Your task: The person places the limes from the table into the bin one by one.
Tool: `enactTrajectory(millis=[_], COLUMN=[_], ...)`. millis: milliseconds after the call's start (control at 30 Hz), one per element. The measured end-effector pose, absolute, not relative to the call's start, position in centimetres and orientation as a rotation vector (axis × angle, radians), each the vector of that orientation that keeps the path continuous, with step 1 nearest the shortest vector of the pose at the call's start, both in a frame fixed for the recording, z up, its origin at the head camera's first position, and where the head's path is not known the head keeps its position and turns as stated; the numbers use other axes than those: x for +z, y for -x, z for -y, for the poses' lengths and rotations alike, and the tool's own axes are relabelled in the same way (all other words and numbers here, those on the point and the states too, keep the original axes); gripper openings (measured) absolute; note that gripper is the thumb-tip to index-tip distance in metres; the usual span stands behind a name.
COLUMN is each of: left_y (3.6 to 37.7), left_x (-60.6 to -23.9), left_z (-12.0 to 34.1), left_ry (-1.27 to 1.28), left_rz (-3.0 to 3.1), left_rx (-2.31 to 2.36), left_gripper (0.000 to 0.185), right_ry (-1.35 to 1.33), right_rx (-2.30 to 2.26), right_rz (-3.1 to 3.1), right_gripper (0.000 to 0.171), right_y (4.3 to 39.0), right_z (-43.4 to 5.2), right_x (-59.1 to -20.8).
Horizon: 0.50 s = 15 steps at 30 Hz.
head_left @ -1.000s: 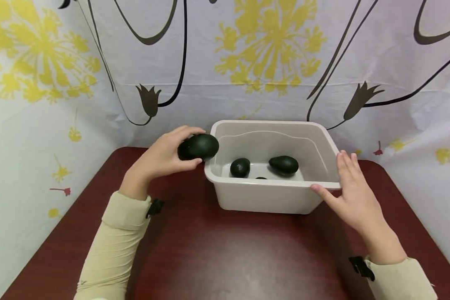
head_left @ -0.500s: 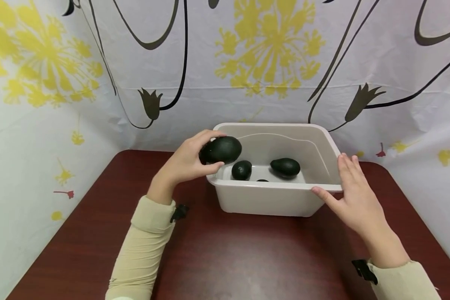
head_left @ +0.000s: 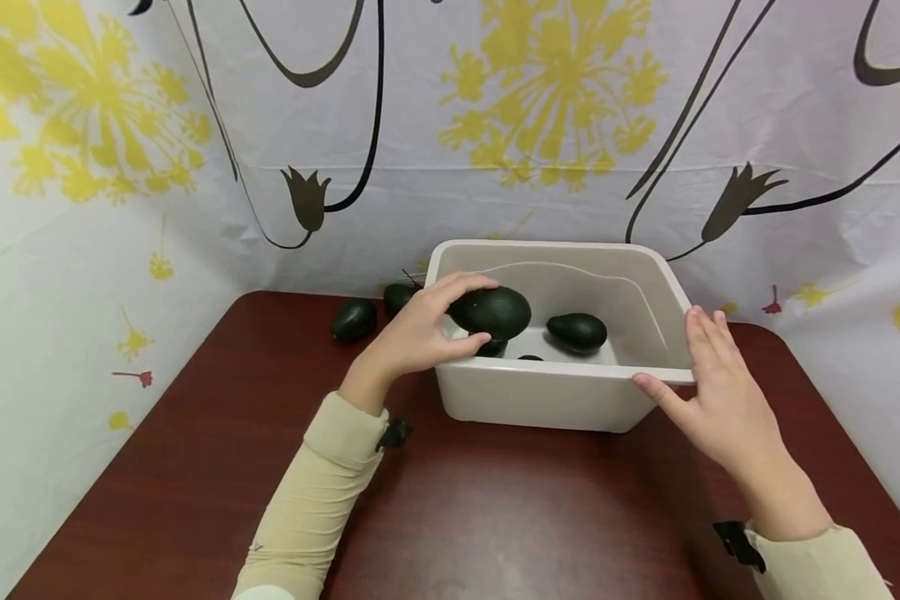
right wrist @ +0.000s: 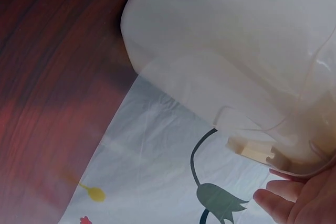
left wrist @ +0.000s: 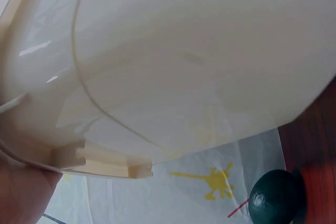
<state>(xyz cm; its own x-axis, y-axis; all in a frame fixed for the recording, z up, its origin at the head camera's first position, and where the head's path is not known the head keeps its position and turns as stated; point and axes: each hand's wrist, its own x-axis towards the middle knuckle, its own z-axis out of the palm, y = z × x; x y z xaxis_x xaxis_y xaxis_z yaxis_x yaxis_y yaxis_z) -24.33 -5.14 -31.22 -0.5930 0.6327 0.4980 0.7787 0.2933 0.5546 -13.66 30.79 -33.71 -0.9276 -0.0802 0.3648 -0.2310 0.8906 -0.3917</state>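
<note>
Sideways in the left grip [head_left: 420, 333]: avocado [head_left: 491, 311] (long axis level), above tub [head_left: 547, 392].

A dark wooden table hemmed in by printed sheeting

We see a reddish-brown wooden table [head_left: 495, 508] with a glossy top and rounded far corners, filling the view from 9 o'clock round to 3 o'clock. A white sheet [head_left: 450, 125] hangs behind it at 12 o'clock and wraps both sides, printed with yellow flower bursts, thin black curving stems and dark tulip shapes, creased in places. Light is even and soft, with faint sheen on the table near 6 o'clock.
</note>
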Motion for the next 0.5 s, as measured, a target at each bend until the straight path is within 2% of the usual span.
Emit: enactTrajectory(millis=[300,500], left_y=[24.2,24.3], left_x=[-31.1,-32.1], left_z=[5.1,5.7], left_ry=[1.253,1.208], left_rz=[2.465,2.23], left_rx=[-1.144,-1.147], left_gripper=[0.046,0.036], right_ry=[-0.241,-0.246], right_rx=[0.615,0.626], right_rz=[2.701,2.714], right_gripper=[0.098,0.098], right_y=[13.9,13.9], right_z=[-30.9,-30.8], right_x=[-33.5,-33.9])
